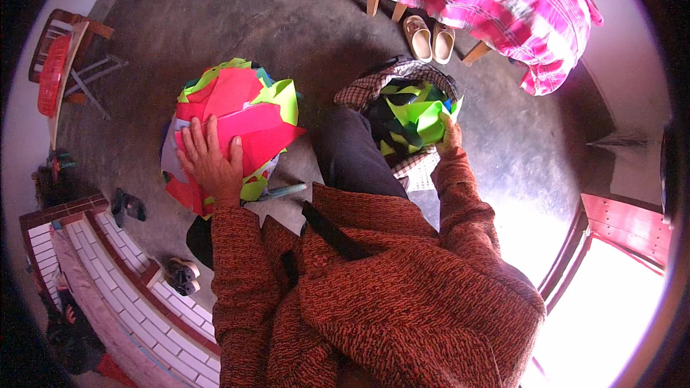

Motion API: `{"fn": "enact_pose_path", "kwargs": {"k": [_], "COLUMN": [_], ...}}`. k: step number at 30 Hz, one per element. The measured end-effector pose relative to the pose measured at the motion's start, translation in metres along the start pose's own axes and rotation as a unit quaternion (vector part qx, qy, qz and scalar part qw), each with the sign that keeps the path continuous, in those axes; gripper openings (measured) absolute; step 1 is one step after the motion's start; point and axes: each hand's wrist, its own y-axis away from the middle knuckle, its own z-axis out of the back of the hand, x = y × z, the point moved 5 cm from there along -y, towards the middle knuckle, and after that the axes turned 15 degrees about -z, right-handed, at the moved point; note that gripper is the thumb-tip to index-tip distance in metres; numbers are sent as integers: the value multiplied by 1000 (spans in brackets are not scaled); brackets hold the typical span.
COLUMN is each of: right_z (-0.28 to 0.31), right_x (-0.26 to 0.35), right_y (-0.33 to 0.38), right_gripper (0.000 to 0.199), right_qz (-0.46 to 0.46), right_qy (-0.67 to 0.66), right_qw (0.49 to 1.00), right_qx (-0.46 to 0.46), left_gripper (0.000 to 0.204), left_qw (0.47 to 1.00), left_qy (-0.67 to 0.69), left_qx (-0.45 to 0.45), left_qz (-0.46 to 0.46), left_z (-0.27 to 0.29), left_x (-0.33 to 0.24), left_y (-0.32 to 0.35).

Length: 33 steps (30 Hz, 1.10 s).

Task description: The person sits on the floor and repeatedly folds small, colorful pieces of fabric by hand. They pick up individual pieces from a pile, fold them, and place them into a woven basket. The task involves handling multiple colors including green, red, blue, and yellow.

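Scrap pile (244, 133) sits left of dark trouser leg (352, 147): smooth, flat, pointed pieces, pink-red, lime, grey. Checked bag (354, 93), right, holds crumpled scraps. Left hand (210, 158) spread on pile, grip empty. Right hand (450, 138) touches folded lime piece (425, 116); fingers hidden, can't tell grip closure.

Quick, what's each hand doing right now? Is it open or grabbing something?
Left hand: open, spread flat on the pinkish-red cloth.
Right hand: at the bright green cloth; can't tell if it's gripping.
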Motion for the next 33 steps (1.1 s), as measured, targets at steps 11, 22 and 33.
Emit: {"fn": "enact_pose_path", "kwargs": {"k": [11, 22, 33], "right_z": [-5, -44, -210], "right_x": [-16, 22, 41], "right_y": [13, 47, 139], "right_gripper": [38, 35, 36], "right_qz": [-63, -50, -156], "right_qy": [-24, -166, -197], "right_qw": [998, 963, 857], "right_qx": [7, 206, 450], "left_gripper": [58, 59, 61], "left_qw": [1000, 1000, 996], "left_qy": [12, 9, 69], "left_qx": [-2, -2, -53], "left_qz": [10, 11, 19], "left_z": [0, 2, 8], "left_x": [1, 2, 6], "left_y": [1, 1, 5]}}
